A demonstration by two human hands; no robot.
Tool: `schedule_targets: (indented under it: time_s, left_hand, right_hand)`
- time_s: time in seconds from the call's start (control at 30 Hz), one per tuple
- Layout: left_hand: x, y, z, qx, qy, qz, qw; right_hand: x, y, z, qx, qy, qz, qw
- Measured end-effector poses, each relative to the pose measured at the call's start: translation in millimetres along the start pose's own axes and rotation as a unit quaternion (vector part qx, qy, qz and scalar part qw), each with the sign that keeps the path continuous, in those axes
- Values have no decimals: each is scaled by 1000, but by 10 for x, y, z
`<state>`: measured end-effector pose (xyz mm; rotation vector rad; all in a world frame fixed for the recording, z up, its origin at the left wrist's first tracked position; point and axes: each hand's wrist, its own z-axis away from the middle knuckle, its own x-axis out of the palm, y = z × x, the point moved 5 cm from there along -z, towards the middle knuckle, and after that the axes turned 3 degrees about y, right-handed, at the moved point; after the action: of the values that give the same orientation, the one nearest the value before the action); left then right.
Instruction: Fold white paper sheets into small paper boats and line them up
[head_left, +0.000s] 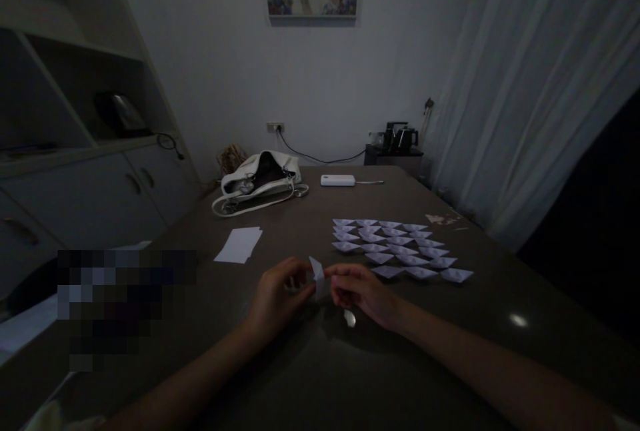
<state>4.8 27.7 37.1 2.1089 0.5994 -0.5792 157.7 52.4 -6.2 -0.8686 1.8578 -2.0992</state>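
Observation:
My left hand [283, 291] pinches a small folded white paper [318, 275] upright between thumb and fingers, above the dark table. My right hand [363, 291] is at its right side, index finger stretched toward the paper and its tip at the paper's edge. The other right fingers are curled in, and nothing shows inside them. Rows of small folded paper boats [400, 249] stand on the table beyond my right hand. To the left lies a little stack of flat white paper sheets [239, 245].
A white handbag [261, 181] stands at the table's far left, a white power bank [337, 181] with a short cord at the far middle. Paper scraps [435, 219] lie near the right edge. Bright patches, perhaps reflections, show on the dark table [300, 377].

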Motion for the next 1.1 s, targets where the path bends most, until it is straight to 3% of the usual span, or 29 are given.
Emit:
schedule_targets:
  time_s: [0.27, 1.1]
  left_hand:
    - [-12, -35, 19, 33, 7, -24, 999]
    - [-34, 0, 16, 46, 20, -33, 998]
  right_hand:
    - [11, -1, 13, 2, -4, 10, 1000]
    - [11, 12, 0, 1, 2, 11, 1000]
